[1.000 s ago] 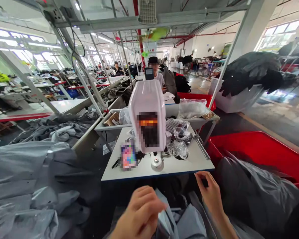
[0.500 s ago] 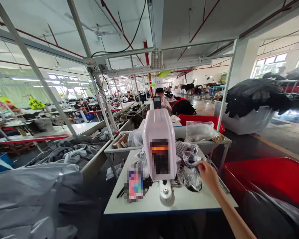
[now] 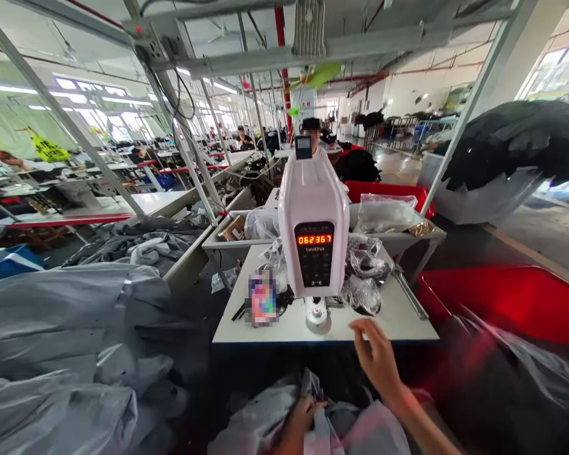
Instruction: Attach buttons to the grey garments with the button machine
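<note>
Lying crosswise, a grey garment [image 3: 260,420]

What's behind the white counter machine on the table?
A shallow tray holding clear plastic bags, then a seated person further back; the machine itself hides the tray's middle section.

From where I stand, the left hand [image 3: 296,430] is down on a grey garment in clear plastic [image 3: 260,417], and the right hand [image 3: 377,360] hangs open, its fingers [image 3: 360,332] just over the front edge of a white worktable [image 3: 398,325]. Straight ahead of those fingers rises a white machine [image 3: 313,189] (its red readout says 062367), with crumpled clear plastic bags [image 3: 363,294] just beyond them. Further right sits a red bin [image 3: 497,303]; grey bagged garments [image 3: 61,335] heap up well left.
</note>
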### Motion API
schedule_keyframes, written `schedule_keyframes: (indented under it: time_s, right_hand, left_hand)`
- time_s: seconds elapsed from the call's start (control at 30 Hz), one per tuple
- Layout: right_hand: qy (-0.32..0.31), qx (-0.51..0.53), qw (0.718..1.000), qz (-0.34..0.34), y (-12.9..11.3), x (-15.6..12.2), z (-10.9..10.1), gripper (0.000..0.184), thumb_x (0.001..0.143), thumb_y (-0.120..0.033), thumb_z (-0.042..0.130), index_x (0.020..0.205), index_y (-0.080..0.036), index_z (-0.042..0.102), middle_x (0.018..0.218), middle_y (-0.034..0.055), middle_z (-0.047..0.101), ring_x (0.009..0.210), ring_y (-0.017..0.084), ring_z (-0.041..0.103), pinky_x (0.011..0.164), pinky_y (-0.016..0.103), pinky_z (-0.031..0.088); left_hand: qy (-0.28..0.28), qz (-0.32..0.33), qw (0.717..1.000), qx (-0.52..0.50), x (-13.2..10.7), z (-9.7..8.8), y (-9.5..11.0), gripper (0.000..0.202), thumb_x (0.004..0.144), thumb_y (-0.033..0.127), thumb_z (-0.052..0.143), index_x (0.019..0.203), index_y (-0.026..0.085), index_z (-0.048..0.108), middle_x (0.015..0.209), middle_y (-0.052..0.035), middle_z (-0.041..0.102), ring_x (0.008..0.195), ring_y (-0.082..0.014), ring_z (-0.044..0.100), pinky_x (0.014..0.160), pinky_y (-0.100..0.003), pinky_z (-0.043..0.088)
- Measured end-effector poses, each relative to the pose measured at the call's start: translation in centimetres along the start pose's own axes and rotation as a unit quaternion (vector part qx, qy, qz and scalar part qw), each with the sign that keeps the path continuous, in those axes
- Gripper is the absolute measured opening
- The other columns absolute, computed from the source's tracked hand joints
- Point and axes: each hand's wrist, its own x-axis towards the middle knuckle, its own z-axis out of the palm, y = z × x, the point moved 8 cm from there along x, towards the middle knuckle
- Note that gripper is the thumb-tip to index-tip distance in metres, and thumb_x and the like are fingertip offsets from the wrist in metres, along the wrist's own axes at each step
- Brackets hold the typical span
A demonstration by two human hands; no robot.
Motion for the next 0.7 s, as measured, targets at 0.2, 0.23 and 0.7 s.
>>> schedule_keyframes:
  time_s: [0.2,0.23,0.7]
  right_hand:
    - [-0.146,0.003,0.972,0.186,2.6,-19.7,6.8,0.033,0.082,-0.034,0.052,0.113,-0.031,0.064,0.11,0.0052,0.068,0.104,0.03,0.064,0.086,0.046,0.056]
    - [-0.159,0.0,0.965,0.208,2.8,-21.9,7.2,0.035,0.08,-0.032,0.053,0.113,-0.029,0.065,0.111,0.0062,0.068,0.105,0.031,0.064,0.087,0.048,0.055]
    - [-0.233,0.169,0.929,0.234,-4.3,-11.0,5.8,0.053,0.081,-0.045,0.06,0.129,-0.021,0.052,0.12,0.0096,0.062,0.108,0.025,0.058,0.096,0.04,0.045]
  left_hand:
    - [0.022,0.012,0.998,0.055,-3.6,0.3,-0.9,0.029,0.078,0.013,0.058,0.103,0.027,0.065,0.131,-0.0049,0.056,0.127,-0.0298,0.042,0.111,-0.05,0.025]
    - [0.031,0.043,0.997,0.057,-3.9,-0.6,-0.4,0.029,0.077,0.014,0.059,0.104,0.025,0.063,0.132,-0.005,0.055,0.128,-0.0284,0.041,0.112,-0.048,0.023]
    - [0.177,-0.001,0.981,-0.079,-7.3,-16.1,7.8,0.014,0.085,0.024,0.047,0.086,0.018,0.059,0.07,0.0026,0.057,0.063,-0.0111,0.048,0.061,-0.021,0.034]
